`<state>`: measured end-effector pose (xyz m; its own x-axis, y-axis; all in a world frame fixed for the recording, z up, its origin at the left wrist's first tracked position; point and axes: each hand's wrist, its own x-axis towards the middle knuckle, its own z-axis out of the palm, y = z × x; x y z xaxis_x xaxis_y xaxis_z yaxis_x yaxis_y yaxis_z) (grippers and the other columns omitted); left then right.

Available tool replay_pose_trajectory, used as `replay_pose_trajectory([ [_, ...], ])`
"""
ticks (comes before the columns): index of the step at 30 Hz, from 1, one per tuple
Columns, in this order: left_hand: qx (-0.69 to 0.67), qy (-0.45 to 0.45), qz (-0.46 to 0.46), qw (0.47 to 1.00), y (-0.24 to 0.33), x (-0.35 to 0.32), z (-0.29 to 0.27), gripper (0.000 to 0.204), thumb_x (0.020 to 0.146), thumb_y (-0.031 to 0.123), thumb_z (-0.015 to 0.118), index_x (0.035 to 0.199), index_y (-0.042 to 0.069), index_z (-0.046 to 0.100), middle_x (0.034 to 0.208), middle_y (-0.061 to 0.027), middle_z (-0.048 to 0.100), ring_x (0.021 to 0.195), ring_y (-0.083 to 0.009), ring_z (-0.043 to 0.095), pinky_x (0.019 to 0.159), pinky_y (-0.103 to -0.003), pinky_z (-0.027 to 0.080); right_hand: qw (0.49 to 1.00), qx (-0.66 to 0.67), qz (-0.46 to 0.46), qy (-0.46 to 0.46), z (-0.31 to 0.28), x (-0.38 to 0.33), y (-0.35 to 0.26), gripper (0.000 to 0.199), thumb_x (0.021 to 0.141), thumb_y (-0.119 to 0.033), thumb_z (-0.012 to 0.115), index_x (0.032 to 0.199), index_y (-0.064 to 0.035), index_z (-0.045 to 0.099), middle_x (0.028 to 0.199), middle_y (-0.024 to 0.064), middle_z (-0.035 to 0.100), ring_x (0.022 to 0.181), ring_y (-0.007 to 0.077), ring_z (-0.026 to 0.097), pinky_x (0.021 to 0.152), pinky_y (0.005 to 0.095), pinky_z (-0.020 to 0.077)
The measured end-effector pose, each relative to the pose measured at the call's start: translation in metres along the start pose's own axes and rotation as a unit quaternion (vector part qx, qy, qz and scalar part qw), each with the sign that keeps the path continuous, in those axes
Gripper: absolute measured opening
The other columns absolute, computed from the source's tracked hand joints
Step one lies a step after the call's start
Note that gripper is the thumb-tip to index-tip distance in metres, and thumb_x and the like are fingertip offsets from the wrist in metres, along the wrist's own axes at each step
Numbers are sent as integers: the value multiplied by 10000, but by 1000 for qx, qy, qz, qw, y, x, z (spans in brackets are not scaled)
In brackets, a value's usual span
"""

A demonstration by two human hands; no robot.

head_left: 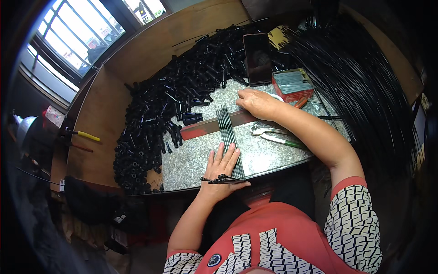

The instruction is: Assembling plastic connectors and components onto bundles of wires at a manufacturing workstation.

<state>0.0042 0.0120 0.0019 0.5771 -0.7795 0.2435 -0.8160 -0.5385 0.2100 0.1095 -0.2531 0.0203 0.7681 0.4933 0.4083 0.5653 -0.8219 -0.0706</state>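
My left hand (220,166) lies flat, fingers stretched out, at the near edge of the stone slab, touching a row of thin dark rods (226,128). Across the base of this hand runs a small cluster of black knobbed pieces (222,179); how they are supported is unclear. The rods lie side by side over a reddish-brown bar (200,129). My right hand (258,104) is closed with fingers curled down at the bar's far right end. Whatever it grips is hidden beneath the fingers. Just below its wrist rest green-handled pincers (273,134).
A heap of black tubular parts (182,77) curves around the slab's left and far sides. At the far right stand a dark phone (257,59) and a red box (292,93) of thin strips. Long black rods (360,82) pile up on the right. Wooden boards (86,132) wall the bench.
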Motion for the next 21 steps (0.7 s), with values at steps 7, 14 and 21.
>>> replay_pose_trajectory([
  [7,1,-2,0,1000,0,1,1,1055,594,524,821,1431,83,354,1479,-148,367,1384,-400,286,1096,-587,247,999,5,-14,43,5,6,2,127,811,-117,535,807,-27,624,923,157,582,949,321,594,804,418,495],
  [14,9,-2,0,1000,0,1,1,1058,592,530,819,1429,80,354,1474,-149,373,1381,-404,288,1095,-581,253,999,-3,-23,24,8,15,-2,129,808,-116,536,786,-30,631,932,151,587,958,315,596,804,411,499],
  [21,15,-2,0,1000,0,0,2,1061,604,567,795,1434,84,344,1480,-154,358,1376,-421,286,1097,-573,253,1000,19,5,9,6,19,-10,143,800,-100,542,804,-21,660,970,170,597,983,327,595,836,418,499],
])
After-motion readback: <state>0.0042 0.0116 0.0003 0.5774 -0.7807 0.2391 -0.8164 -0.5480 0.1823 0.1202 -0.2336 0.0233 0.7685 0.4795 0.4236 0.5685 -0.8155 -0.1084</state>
